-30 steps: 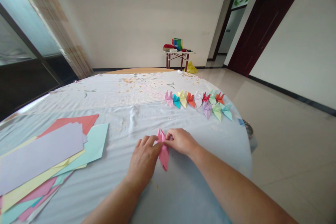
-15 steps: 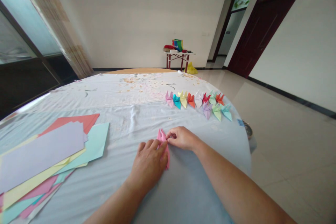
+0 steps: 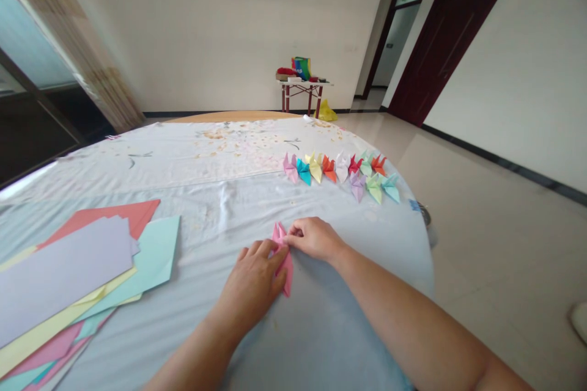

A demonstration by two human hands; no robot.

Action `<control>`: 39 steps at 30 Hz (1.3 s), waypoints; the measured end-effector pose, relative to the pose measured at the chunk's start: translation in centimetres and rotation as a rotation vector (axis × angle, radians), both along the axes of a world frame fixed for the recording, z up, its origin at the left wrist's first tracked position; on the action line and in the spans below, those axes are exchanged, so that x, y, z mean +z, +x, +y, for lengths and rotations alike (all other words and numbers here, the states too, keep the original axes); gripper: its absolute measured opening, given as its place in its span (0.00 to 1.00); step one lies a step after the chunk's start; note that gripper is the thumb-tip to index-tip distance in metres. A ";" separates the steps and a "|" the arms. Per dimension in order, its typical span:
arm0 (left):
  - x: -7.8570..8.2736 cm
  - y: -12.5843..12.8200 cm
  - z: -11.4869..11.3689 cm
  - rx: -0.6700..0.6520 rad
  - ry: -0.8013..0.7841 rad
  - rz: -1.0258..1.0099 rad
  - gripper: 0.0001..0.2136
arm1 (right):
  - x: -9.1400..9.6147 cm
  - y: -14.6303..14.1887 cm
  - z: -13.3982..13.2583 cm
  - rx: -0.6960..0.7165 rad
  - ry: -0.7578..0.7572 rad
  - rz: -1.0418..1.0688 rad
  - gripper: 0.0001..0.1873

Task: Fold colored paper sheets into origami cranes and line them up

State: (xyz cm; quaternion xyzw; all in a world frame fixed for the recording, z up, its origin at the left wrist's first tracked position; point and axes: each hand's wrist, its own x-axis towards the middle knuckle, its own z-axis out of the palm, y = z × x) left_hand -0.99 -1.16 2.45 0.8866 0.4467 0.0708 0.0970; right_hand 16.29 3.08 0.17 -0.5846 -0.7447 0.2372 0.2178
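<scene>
Pink paper (image 3: 288,267) partly behind hands (image 3: 254,275)

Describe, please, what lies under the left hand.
The left hand lies partly over a pink folded paper; its two upper points and lower end show. The hand hides part of its middle.

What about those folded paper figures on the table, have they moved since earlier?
No: against the blue patch on the tablecloth, the folded figures keep their places.

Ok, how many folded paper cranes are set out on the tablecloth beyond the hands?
11. Back row, left to right: pink, teal, yellow, orange, white, red, mint, far-right orange. Front row: lilac, light green, aqua. They overlap, so another may be hidden.
</scene>
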 end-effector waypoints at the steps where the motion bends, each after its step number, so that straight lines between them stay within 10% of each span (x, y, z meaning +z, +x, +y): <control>1: 0.0 0.0 0.1 -0.002 -0.010 0.006 0.16 | 0.1 0.0 0.0 0.000 -0.002 -0.013 0.13; 39: -0.7 0.2 0.2 0.065 0.036 0.014 0.16 | -0.7 -1.4 0.9 -0.116 0.065 -0.119 0.11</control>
